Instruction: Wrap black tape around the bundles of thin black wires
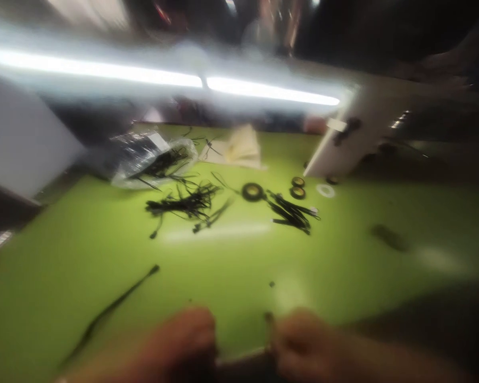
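Note:
Blurred at the bottom of the view, my left hand (189, 338) is closed, its fingers curled in. Whatever it may hold is hidden. My right hand (305, 340) is closed too, a short gap to the right, and a small dark tip (269, 317) shows by its fingers; its kind is too smeared to tell. Left of my hands a single black cable (115, 304) with a thicker end lies on the green table (231, 266). Ahead lie a loose bundle of black cables (183, 203) and a neater bunch of black cables (291, 213).
A black tape roll (253, 192), two smaller rolls (298, 187) and a white ring (325, 190) lie mid-table. Behind are a clear plastic bag (155, 159) with black cables and yellowish paper (243, 146). A bright tube light (271, 90) crosses above; a white panel (347, 135) stands right.

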Available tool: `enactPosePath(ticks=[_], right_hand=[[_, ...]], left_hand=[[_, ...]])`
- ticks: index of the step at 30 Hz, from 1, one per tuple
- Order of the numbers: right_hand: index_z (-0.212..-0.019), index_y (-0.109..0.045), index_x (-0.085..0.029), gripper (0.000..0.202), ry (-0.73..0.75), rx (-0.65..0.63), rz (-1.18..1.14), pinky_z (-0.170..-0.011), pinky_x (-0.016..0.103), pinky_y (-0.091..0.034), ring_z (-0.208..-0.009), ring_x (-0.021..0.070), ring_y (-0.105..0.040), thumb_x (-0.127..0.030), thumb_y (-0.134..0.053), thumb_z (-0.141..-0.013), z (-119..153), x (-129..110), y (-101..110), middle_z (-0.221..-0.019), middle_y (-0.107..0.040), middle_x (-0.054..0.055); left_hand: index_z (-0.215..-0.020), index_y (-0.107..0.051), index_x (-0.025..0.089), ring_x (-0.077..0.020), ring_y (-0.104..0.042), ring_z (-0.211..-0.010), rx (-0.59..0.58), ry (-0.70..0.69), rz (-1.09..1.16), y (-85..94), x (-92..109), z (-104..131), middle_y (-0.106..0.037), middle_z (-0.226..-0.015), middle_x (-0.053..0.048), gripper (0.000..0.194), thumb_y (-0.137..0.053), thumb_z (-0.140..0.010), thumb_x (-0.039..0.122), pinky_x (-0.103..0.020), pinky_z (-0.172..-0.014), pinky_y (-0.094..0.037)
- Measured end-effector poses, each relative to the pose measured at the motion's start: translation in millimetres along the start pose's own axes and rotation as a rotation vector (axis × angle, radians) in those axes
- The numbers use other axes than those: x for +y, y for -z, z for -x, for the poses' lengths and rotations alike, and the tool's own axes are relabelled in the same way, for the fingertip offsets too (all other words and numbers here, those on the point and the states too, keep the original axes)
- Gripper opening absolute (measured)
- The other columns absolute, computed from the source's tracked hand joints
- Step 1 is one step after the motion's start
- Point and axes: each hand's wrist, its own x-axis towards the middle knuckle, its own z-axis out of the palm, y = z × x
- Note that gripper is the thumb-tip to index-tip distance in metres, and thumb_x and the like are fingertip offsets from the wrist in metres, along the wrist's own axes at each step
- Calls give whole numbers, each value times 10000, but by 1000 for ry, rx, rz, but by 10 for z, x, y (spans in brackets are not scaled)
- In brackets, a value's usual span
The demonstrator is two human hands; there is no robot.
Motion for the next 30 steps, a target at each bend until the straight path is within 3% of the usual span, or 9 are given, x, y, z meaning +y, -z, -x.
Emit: enactPosePath(ticks=[1, 2, 5, 9, 13, 16, 19, 24, 30], right_hand=[[-902, -645, -201, 360, 31, 120, -49, -509, 240, -377, -622, 120, -479, -549, -612, -814, -103, -19, 87, -758, -560, 15], [-875, -648, -190, 371, 106, 384, -198, -469, 243, -320, -562, 107, -411, -551, -628, -794, -222, -40, 177, -691, -522, 4], [-996, -627, -206, 368, 197, 569, -326, -457, 232, -269, -546, 96, -330, -524, -488, -872, -578, -102, 402, -685, -461, -17], [-1104, -615, -172, 358, 179, 478, -436, -443, 203, -264, -523, 68, -348, -282, -642, -764, -835, -133, 478, -664, -520, -29], [-1222, -543, -178, 456, 225, 480, -403, -416, 194, -268, -487, 55, -347, -295, -634, -791, -891, -96, 416, -692, -594, -21], [-1294, -481, -159, 500, 230, 508, -308, -405, 199, -294, -463, 53, -354, -333, -588, -838, -875, -49, 390, -702, -625, -10], [-1374, -399, -182, 557, 238, 513, -178, -396, 203, -312, -439, 52, -363, -343, -558, -865, -848, 1, 381, -738, -655, -3], [-1397, -384, -190, 526, 267, 506, 24, -427, 207, -363, -466, 67, -437, -313, -487, -896, -868, 81, 342, -713, -644, -17], [-1391, -429, -188, 501, 424, 579, 524, -597, 237, -473, -594, 105, -563, -200, -451, -890, -895, 155, 286, -680, -633, -25]], left_hand=[[-824, -677, 289, -198, -549, -708, 105, 68, -92, 44, -10, -123, -628, -786, -47, 305, -377, -882, 300, -316, -677, -458], [-846, -668, 248, -208, -541, -731, 152, 91, -125, 73, -26, -271, -619, -805, -71, 349, -327, -908, 288, -339, -706, -449], [-979, -630, 168, -238, -546, -842, 278, 186, -250, 43, -85, -755, -625, -886, -116, 397, -251, -955, 282, -386, -799, -427], [-1009, -603, 157, -264, -566, -822, 338, 253, -323, -169, -112, -1143, -646, -911, -120, 423, -384, -917, 506, -394, -745, -429], [-1172, -577, 190, -264, -559, -872, 474, 209, -222, -235, -86, -1195, -647, -969, -103, 450, -402, -915, 515, -410, -788, -423], [-1131, -619, 194, -244, -542, -982, 620, 121, 47, -117, -86, -1179, -639, -1044, -100, 389, -409, -931, 453, -399, -885, -404], [-1010, -677, 154, -195, -568, -895, 730, 145, 493, 52, -101, -1166, -661, -958, -92, 332, -467, -916, 392, -338, -839, -431], [-881, -719, 135, -107, -521, -612, 517, 106, 983, 146, -96, -1140, -636, -728, -39, 299, -621, -828, 413, -246, -602, -412], [-767, -718, 130, -86, -516, -532, 629, 158, 1084, 66, -51, -1128, -634, -631, -21, 229, -715, -745, 359, -214, -523, -401]])
